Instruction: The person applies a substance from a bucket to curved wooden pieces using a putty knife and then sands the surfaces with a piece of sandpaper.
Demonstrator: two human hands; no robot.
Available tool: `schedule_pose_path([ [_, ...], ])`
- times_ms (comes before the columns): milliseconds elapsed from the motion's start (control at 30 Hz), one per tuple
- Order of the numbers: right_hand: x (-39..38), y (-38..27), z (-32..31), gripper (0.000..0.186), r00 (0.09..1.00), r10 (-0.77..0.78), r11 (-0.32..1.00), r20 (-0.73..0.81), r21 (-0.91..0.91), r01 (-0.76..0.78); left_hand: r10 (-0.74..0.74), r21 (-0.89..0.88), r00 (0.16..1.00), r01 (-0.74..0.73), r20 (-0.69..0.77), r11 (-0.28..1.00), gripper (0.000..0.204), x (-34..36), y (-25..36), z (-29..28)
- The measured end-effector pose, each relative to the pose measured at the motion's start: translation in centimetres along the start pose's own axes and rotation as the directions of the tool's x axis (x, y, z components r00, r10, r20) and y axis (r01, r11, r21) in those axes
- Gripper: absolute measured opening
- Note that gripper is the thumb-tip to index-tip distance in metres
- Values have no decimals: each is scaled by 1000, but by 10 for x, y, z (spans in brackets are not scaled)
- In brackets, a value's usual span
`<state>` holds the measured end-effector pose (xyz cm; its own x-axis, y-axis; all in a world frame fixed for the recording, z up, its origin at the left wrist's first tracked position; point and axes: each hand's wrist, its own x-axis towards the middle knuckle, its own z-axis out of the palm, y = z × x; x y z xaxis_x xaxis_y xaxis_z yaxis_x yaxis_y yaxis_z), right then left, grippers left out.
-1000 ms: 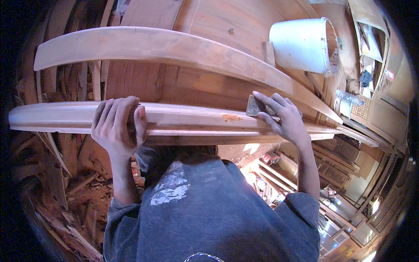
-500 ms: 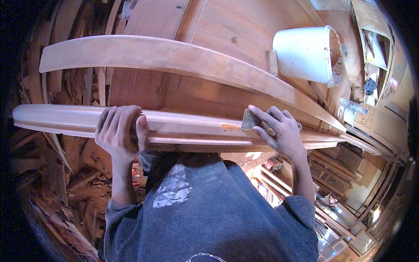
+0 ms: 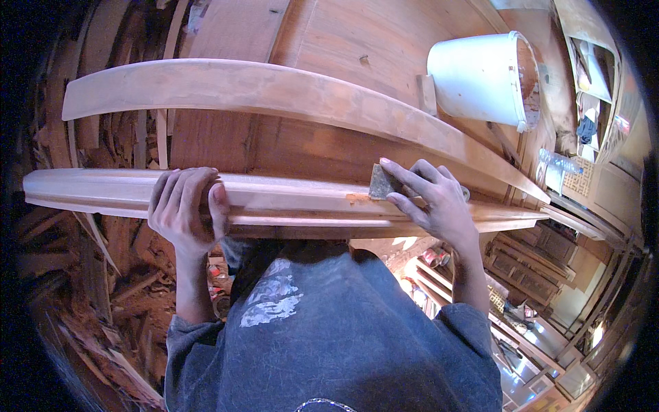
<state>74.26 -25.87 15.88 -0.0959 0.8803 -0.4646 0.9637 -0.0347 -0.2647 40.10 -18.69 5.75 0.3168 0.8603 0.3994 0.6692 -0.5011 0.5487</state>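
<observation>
Right hand (image 3: 432,199) presses sanding block (image 3: 382,182) on moulding (image 3: 295,200)

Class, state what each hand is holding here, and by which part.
The left hand wraps over the top edge of the long wooden moulding. The right hand pinches a small sanding block by its right end, pressed on the moulding.

Near moulding (image 3: 288,202): left hand (image 3: 184,209) on left part, right hand (image 3: 432,199) with sanding block (image 3: 382,183) right.
Behind: curved board (image 3: 274,93).
Far right: bucket (image 3: 480,79).
</observation>
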Motion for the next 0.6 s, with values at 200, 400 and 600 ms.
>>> schedule_pose_path([
  [200,-6,4,4,54,999,15,1000,-47,9,-15,7,5,1000,-7,-16,1000,16,2,0,1],
  [400,-4,3,12,54,992,-58,998,-112,-22,56,12,10,999,-12,-33,1000,15,0,0,0],
  [600,-1,-7,16,54,995,-26,1000,-97,11,27,23,2,999,-23,-35,1000,15,2,1,1],
])
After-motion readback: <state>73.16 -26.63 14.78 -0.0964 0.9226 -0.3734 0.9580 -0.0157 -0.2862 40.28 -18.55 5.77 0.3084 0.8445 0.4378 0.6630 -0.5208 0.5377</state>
